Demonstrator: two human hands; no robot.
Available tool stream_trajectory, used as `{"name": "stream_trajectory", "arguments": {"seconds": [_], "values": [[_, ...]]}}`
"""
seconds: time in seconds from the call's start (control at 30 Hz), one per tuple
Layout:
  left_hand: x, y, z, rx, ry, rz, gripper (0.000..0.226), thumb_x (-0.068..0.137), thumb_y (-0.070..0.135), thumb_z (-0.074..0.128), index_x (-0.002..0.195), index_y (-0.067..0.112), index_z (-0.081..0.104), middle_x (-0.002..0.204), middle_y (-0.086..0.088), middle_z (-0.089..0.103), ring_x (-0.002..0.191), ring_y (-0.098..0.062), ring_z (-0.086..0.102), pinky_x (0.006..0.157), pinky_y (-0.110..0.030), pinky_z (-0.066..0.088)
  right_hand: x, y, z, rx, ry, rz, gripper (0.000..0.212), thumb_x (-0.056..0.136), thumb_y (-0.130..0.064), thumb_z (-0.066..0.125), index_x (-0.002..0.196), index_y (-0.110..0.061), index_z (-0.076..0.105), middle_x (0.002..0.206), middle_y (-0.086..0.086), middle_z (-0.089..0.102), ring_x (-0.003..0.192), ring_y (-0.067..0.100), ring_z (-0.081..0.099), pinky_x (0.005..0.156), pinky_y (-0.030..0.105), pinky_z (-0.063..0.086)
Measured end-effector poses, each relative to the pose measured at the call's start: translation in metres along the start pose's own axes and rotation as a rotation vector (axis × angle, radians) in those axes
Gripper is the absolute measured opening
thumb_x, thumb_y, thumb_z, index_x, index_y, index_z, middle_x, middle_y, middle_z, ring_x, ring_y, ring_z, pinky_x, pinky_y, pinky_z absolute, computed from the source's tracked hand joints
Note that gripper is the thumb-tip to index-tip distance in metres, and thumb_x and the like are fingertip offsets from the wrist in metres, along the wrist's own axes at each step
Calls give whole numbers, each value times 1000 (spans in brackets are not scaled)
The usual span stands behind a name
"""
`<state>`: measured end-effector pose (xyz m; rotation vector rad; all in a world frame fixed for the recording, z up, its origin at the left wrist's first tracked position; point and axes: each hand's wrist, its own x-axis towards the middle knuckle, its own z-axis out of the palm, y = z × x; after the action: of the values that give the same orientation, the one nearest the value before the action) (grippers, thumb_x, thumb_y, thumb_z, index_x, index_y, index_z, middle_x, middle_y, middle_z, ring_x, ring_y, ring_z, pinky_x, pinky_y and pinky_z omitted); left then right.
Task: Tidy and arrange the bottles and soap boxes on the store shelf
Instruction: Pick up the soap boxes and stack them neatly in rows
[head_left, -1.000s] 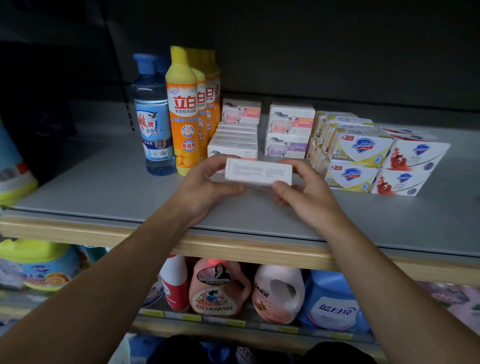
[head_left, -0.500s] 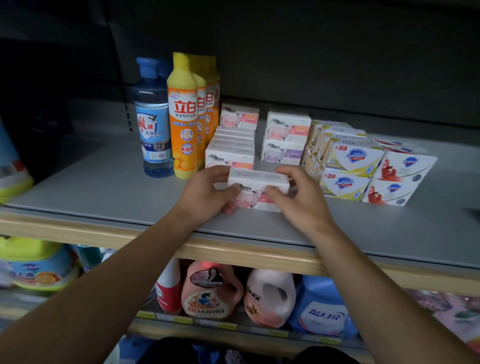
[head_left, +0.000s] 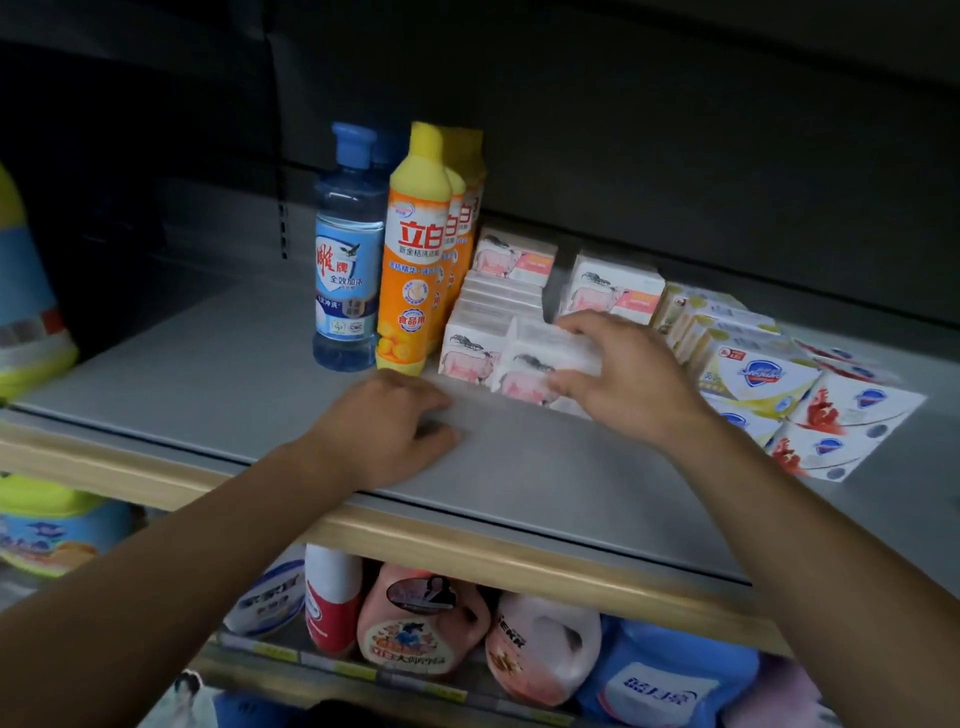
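Note:
My right hand grips a white soap box with a pink animal print, which stands on the grey shelf just right of the front box of a row of like boxes. My left hand rests on the shelf in front of them, fingers loosely curled, holding nothing. A blue bottle and a row of orange-and-yellow bottles stand upright to the left of the boxes. More pink-print boxes sit behind my right hand.
Stacked white soap boxes with blue shield logos and red-print ones fill the shelf's right side. A wooden front lip edges the shelf. Detergent jugs crowd the shelf below. A large bottle stands at far left.
Both hands held the box in the air and lowered it to the shelf. Now the left hand has let go and rests on the shelf; the right hand has pushed the box back toward the row.

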<state>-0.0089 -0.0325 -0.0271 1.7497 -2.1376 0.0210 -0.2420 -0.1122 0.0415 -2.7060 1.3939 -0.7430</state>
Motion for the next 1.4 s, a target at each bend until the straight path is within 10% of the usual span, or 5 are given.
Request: {"name": "stream_trajectory", "arguments": {"seconds": [0.23, 0.73, 1.4], "values": [[4, -6, 8, 53, -23, -7, 49, 91, 58, 39, 118, 24, 61, 119, 6, 60, 115, -18, 52, 97, -32, 43, 89, -6, 2, 1, 248, 1, 46, 80, -28, 73, 123, -23, 59, 117, 2, 60, 111, 24, 54, 92, 33, 41], [10, -12, 15, 12, 0, -44, 55, 85, 67, 41, 126, 32, 52, 129, 11, 48, 122, -18, 36, 105, -37, 33, 213, 10, 79, -278, 46, 166, 24, 96, -28, 52, 116, -17, 61, 114, 17, 65, 106, 34, 61, 76, 35, 38], [6, -3, 7, 3, 10, -69, 47, 86, 51, 55, 126, 25, 60, 128, 2, 61, 119, -23, 52, 99, -35, 45, 25, -4, 18, -30, 39, 74, 52, 94, -39, 55, 141, -17, 47, 139, 10, 52, 128, 30, 47, 102, 34, 38]]}}
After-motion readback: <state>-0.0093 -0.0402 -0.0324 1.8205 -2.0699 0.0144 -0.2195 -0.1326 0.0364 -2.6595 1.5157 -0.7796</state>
